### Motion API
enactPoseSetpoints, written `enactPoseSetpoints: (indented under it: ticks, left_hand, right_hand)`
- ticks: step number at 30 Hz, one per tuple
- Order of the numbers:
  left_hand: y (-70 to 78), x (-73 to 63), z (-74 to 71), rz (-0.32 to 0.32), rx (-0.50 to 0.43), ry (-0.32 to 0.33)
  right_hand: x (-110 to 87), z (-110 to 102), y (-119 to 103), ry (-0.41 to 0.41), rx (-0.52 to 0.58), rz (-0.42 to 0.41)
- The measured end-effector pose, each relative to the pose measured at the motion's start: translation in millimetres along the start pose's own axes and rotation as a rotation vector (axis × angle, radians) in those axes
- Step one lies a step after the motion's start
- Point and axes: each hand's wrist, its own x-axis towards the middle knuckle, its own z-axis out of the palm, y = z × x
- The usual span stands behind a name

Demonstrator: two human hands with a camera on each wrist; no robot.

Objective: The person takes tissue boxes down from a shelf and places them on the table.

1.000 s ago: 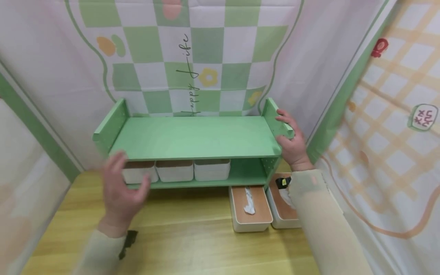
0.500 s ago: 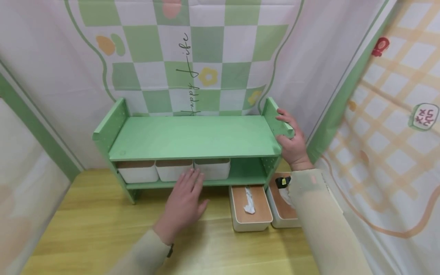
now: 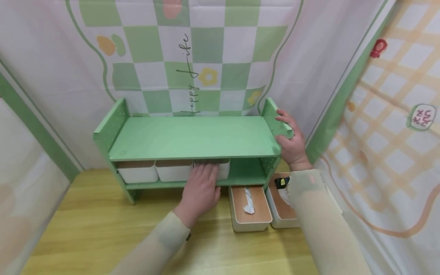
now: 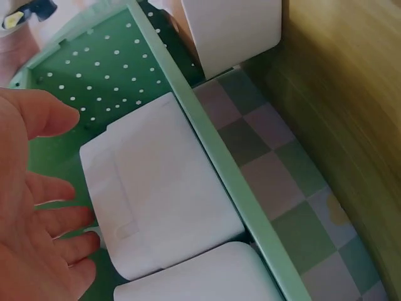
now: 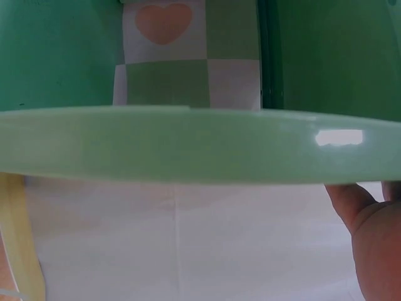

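A green two-tier shelf (image 3: 192, 137) stands on the wooden table. Three white boxes with wood-coloured lids sit side by side on its lower tier: the left box (image 3: 137, 173), the middle box (image 3: 173, 172) and the right-hand box (image 3: 224, 171). My left hand (image 3: 199, 193) reaches to the right-hand box, its extended fingers overlapping the front and top edge, partly under the upper board. In the left wrist view the relaxed fingers lie beside that box (image 4: 163, 188). My right hand (image 3: 293, 149) grips the shelf's right side panel (image 5: 188, 144), fingers over its edge.
A tissue box (image 3: 251, 206) with a tissue poking out stands on the table (image 3: 103, 240) before the shelf's right end. A second tissue box (image 3: 287, 221) is beside it, partly behind the right sleeve. A checked cloth (image 3: 206, 46) hangs behind, with fabric along both sides.
My left hand has moved from the shelf's left front, past the middle box, rightward onto the right-hand box. My right hand stays on the side panel.
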Motion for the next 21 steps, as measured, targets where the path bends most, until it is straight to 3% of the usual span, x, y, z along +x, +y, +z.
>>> enactPoseSetpoints:
  ticks: [13,21]
  left_hand:
    - [1.5,18.0,3.3,-0.064,-0.014,-0.080]
    - [5.7,24.4,0.9,-0.088,-0.037,-0.173]
  right_hand:
    - [0.4,1,4,0.007,-0.009,0.003]
    - [-1.0,-1,5,0.005,-0.011,0.005]
